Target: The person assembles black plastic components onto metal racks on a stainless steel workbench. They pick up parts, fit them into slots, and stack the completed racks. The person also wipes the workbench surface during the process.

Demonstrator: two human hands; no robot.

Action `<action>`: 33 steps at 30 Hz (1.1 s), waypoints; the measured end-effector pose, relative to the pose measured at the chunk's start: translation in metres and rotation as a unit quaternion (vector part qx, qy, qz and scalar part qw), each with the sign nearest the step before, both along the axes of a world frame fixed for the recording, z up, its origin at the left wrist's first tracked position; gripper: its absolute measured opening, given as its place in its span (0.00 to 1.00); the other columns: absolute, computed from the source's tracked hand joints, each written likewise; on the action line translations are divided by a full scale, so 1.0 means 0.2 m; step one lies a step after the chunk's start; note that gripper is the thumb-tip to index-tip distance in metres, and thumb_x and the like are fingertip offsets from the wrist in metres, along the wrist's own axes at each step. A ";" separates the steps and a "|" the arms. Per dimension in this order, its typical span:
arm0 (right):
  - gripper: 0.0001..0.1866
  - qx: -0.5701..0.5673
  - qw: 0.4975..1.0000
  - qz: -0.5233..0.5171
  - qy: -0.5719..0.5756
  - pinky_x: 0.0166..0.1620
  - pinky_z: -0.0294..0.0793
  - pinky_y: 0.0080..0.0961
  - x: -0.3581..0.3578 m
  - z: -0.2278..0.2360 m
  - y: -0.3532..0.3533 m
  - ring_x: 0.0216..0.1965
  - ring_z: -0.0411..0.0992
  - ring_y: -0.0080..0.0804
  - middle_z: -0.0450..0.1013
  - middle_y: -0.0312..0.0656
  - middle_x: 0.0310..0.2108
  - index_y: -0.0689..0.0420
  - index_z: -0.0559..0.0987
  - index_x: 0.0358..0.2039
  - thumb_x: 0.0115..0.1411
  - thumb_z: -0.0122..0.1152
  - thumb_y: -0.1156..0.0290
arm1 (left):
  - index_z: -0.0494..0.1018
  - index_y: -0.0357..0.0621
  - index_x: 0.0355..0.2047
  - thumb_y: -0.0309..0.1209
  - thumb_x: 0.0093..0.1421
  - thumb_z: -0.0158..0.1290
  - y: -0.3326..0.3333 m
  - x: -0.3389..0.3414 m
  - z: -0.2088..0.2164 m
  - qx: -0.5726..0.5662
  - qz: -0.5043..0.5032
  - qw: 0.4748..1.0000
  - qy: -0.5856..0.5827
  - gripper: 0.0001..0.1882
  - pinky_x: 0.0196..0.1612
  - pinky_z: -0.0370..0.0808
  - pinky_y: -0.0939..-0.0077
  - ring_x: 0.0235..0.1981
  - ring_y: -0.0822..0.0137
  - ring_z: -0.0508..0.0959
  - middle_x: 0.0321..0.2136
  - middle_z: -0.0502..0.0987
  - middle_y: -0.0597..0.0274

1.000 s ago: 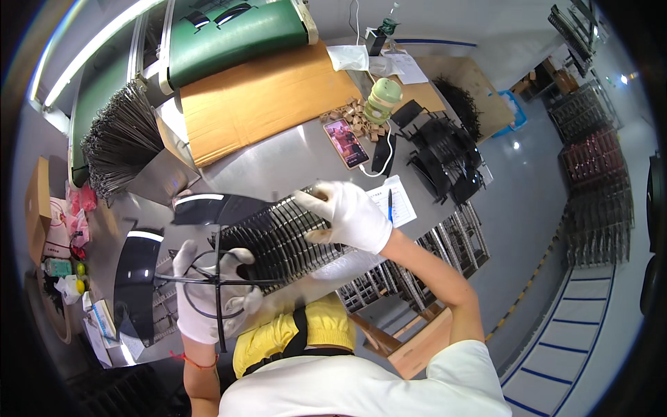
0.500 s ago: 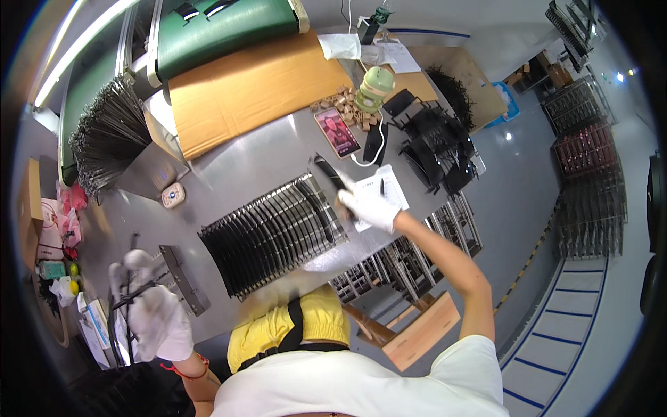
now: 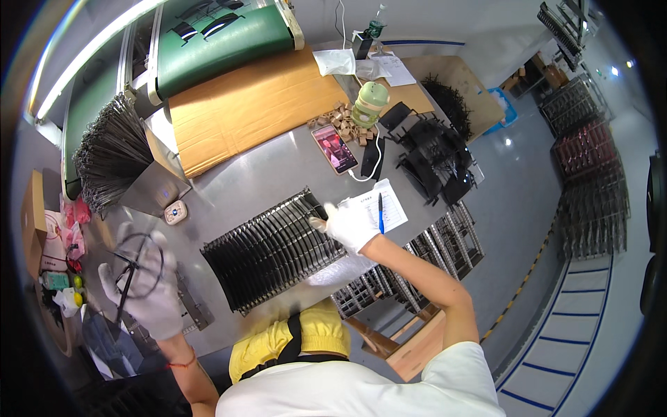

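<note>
Over the left front of the table, my left hand (image 3: 153,292) in a white glove holds a thin black wire piece (image 3: 130,267) with a round loop and a straight stem; its fingers are blurred. My right hand (image 3: 347,226), also gloved in white, is closed at the right end of a rack of curved black strips (image 3: 271,247). Thumb and fingertips pinch the upper part of the endmost black strip (image 3: 310,207). Many such strips stand side by side in the rack. Beside my left hand, a flat metal plate (image 3: 198,302) is partly hidden.
Behind the rack lie a phone (image 3: 334,149), a green cup (image 3: 370,104) and brown clips (image 3: 342,124). A paper sheet (image 3: 389,207) with a blue pen (image 3: 381,213) lies right of my right hand. Wire rods (image 3: 114,153) fill a metal box at left; black frames (image 3: 438,153) are piled at right.
My right hand has moved left from the paper to the rack's end, and the black strip lying behind it is now at the rack. My left hand has risen, turning the wire piece.
</note>
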State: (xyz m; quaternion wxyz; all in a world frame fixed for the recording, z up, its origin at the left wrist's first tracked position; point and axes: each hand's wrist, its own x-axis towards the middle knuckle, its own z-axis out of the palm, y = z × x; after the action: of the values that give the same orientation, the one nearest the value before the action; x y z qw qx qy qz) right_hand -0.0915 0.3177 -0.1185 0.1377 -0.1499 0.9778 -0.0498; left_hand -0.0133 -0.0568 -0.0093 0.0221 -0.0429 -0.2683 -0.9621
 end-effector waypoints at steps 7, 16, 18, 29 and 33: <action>0.38 -0.568 0.803 0.120 -0.133 0.42 0.78 0.43 0.13 0.48 -0.41 0.37 0.78 0.49 0.77 0.53 0.35 0.58 0.63 0.66 0.58 0.63 0.57 | 0.57 0.36 0.55 0.33 0.50 0.58 0.52 -0.16 0.01 -0.594 0.553 0.533 0.239 0.34 0.48 0.72 0.59 0.44 0.56 0.72 0.45 0.68 0.48; 0.13 -0.243 0.969 0.000 0.037 0.42 0.80 0.45 0.05 0.14 0.14 0.37 0.77 0.56 0.65 0.61 0.56 0.57 0.72 0.46 0.60 0.52 0.72 | 0.66 0.50 0.38 0.18 0.44 0.61 0.37 0.11 0.05 -0.619 0.119 0.728 0.269 0.22 0.50 0.76 0.53 0.56 0.42 0.70 0.56 0.60 0.41; 0.08 -0.223 0.974 0.047 0.006 0.45 0.80 0.45 0.07 -0.03 0.19 0.40 0.77 0.59 0.56 0.66 0.64 0.63 0.69 0.39 0.60 0.50 0.74 | 0.57 0.52 0.43 0.16 0.49 0.58 0.33 0.12 -0.02 -0.484 0.212 0.835 0.154 0.27 0.50 0.79 0.55 0.57 0.44 0.70 0.58 0.59 0.43; 0.24 -0.100 0.988 -0.025 -0.114 0.43 0.78 0.46 0.13 -0.13 0.17 0.39 0.77 0.60 0.66 0.70 0.55 0.65 0.70 0.52 0.68 0.46 0.56 | 0.60 0.54 0.42 0.40 0.68 0.49 0.26 0.08 -0.08 -0.354 0.281 0.890 0.057 0.11 0.63 0.65 0.41 0.66 0.40 0.61 0.64 0.59 0.43; 0.38 -0.007 0.999 -0.044 -0.031 0.46 0.76 0.42 0.13 0.07 0.04 0.42 0.75 0.59 0.72 0.61 0.49 0.62 0.65 0.63 0.67 0.46 0.41 | 0.61 0.53 0.40 0.36 0.68 0.49 0.40 0.01 -0.14 -0.339 0.280 0.887 0.139 0.08 0.59 0.70 0.40 0.63 0.38 0.65 0.61 0.60 0.33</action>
State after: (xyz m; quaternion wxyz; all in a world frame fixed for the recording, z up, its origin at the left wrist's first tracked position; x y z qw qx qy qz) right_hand -0.0647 0.3262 -0.1051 0.1645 -0.1065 0.9783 -0.0673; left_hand -0.0116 0.0242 -0.0381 0.3115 -0.1044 -0.5734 -0.7506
